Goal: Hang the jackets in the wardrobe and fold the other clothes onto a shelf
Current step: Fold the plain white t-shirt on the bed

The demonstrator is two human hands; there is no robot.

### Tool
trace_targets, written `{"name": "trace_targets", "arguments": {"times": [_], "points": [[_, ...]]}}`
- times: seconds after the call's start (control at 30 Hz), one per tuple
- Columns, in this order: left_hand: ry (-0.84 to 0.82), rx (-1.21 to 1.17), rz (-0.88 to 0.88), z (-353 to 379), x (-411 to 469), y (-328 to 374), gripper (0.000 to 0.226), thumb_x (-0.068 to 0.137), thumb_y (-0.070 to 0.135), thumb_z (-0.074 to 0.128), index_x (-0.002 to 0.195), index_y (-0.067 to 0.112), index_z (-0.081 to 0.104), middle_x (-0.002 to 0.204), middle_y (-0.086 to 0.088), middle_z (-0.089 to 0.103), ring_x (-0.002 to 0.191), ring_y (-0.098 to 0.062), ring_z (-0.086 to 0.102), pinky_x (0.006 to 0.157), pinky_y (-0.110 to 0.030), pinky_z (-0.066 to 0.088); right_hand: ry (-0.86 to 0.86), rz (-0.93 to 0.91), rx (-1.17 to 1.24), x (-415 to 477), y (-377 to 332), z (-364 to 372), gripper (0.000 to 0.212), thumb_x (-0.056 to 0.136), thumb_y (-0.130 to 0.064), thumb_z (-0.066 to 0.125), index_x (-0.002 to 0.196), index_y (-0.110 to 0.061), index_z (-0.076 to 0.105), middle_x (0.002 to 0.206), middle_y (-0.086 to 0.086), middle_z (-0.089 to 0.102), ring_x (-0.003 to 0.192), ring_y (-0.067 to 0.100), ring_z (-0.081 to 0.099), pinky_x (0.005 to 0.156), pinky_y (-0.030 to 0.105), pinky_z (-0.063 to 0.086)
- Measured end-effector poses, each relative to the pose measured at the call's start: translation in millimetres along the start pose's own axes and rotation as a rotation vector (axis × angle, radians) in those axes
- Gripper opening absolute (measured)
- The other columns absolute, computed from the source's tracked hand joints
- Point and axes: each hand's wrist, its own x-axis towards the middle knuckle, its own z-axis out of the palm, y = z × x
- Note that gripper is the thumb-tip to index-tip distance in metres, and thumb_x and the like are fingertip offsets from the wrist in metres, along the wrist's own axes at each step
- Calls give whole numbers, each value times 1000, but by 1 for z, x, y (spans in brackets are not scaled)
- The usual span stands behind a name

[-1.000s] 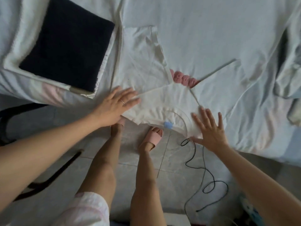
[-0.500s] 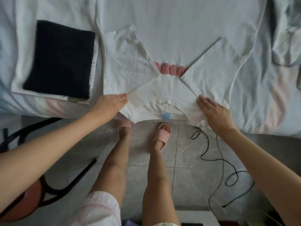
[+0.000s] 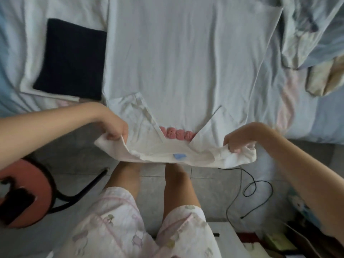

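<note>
Left hand (image 3: 114, 128): grip closed, fingers curled round the near-left corner of the garment. Right hand (image 3: 240, 141): grip closed, pinching the bunched near-right corner.

Item held: white short-sleeved cotton T-shirt (image 3: 186, 62), both sleeves folded inward. The collar end is raised off the bed edge and the body lies flat on the bed.
- Pink print (image 3: 176, 135) shows between the folded sleeves.
- Small blue neck label (image 3: 179, 156) sits at the collar.

Bed (image 3: 316, 118): pale blue sheet.
- Left of the shirt: dark navy folded garment (image 3: 70, 58), resting on folded white cloth.
- Far right: crumpled pale bedding (image 3: 307, 34).

Grey tiled floor (image 3: 152, 185):
- Thin black cable (image 3: 271, 189), right.
- Round red stool with black frame (image 3: 37, 175), left.
</note>
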Motion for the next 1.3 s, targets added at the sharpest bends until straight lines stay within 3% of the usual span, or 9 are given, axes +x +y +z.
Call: {"name": "trace_targets", "arguments": {"times": [0.13,0.3,0.43,0.57,0.7,0.8,0.97,1.13,1.3], "points": [[85,-285,61,-1,-3,-13,25,48,-5,39,45,17,52,50,3,45,50,-9,44,46,-18,30,-55,6,72,-3,-3,-10,50,86,4,40,131,-18,41,118,3,47,87,20,51,55,24,42],[469,-652,156,-69,-33,-36,26,51,-9,43,51,9,61,53,-3,58,45,-10,55,40,-15,40,186,-46,503,-12,49,-69,36,75,6,45,110,2,54,105,17,56,85,22,53,61,21,44],[807,-886,325,-166,-50,-39,25,62,-15,40,76,-5,58,66,-13,67,57,-17,67,52,-21,55,628,-109,818,-23,95,-140,15,51,-9,59,59,-5,47,52,9,44,44,15,38,40,18,25],[1289,-813,323,-270,-11,-28,12,70,-3,58,67,9,55,54,1,55,53,-16,49,44,-13,40,1126,-105,1083,17,122,-214,9,84,-4,56,83,-12,60,50,2,49,41,14,45,36,16,30],[1623,-727,215,-298,37,-26,25,79,27,70,62,19,53,65,-2,53,64,-13,46,55,-25,37,1362,-68,1331,68,113,-233,18,77,-39,70,87,-26,63,70,-7,59,53,1,56,51,19,47],[1706,-640,247,-296,58,-33,27,83,32,68,73,8,61,68,-12,52,63,-15,44,59,-29,33,1474,104,1267,89,106,-231,24,70,-49,58,79,-27,59,70,-12,59,66,9,56,62,23,45],[1822,-560,400,-301,39,-36,14,87,12,63,90,-1,65,64,0,50,52,7,45,57,-10,32,1842,-95,1275,85,106,-237,6,90,-23,52,86,-20,53,73,-1,51,76,15,47,66,26,34],[1649,-420,179,-307,36,-35,23,80,23,64,89,2,66,75,-11,58,66,-17,47,60,-25,34,1555,15,1184,77,110,-254,14,86,-25,56,93,-18,65,83,2,59,75,16,54,54,15,39],[1599,-372,48,-321,28,-3,45,72,57,52,83,16,65,86,4,63,86,-21,56,90,-35,41,1532,56,968,79,102,-278,26,83,-46,51,95,-25,63,93,-1,61,109,24,53,97,37,31]]}}
